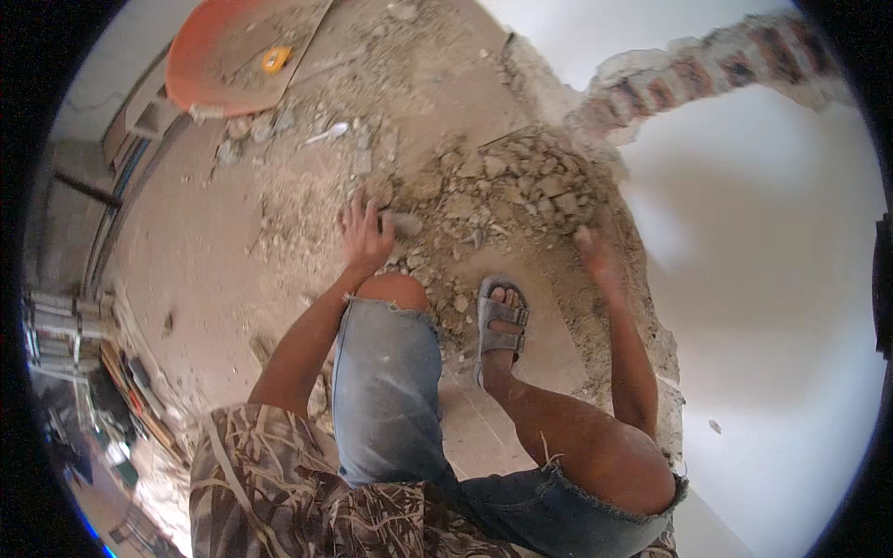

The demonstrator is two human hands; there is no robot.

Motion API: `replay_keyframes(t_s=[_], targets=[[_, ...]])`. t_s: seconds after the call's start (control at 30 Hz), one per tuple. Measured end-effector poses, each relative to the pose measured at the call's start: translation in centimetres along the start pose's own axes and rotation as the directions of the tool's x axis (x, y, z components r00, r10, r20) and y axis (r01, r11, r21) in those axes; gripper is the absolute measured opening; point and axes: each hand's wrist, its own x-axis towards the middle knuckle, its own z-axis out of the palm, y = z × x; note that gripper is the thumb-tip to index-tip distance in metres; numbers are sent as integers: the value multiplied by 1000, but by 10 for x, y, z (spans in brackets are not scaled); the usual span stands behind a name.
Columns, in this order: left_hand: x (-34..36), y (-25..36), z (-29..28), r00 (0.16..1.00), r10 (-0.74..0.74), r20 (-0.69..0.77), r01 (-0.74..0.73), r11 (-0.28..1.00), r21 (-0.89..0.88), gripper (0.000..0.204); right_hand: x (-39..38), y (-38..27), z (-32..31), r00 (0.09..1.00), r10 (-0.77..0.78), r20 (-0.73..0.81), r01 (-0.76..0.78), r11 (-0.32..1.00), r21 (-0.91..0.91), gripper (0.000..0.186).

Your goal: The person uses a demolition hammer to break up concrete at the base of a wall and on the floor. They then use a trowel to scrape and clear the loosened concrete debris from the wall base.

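Note:
My left hand (366, 234) is over the dusty floor just beyond my bent knee. Its fingers are spread, and a greyish stone (405, 225) lies beside the thumb. At the right edge of a heap of rubble (521, 181), my right hand (601, 256) is smeared by motion, so I cannot make out its fingers or anything in them. The heap is made of broken chunks and loose dirt, piled against the foot of the broken wall edge. More small pieces lie scattered between my two hands.
A shallow orange tub (191, 70) stands at the far left, with a yellow tape measure (275, 59) showing inside its outline. Near it lies a white plastic spoon (327, 133). Exposed brickwork (693, 86) runs along the broken wall at right. My sandalled foot (502, 321) is close to the rubble.

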Motion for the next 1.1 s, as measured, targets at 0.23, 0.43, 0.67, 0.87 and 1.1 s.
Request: replay_keyframes(t_s=[0.23,0.43,0.67,0.87,1.1], targets=[[-4,18,-16,991,-131,-31,128,988,-91,42,-51,-130,-9,938,-222,267,255,963,-94,43],[4,25,-6,986,-71,-151,65,997,-44,50,-53,-57,-31,981,-5,196,9,1000,-21,50],[8,27,-2,997,-76,5,75,992,101,52,-46,23,-40,997,79,25,-81,991,108,53],[9,30,-7,992,-121,22,119,991,57,49,37,8,25,994,99,-50,-100,995,-26,46],[10,32,-8,980,-188,69,181,979,93,51,18,-18,8,1000,-3,0,3,998,-61,52]])
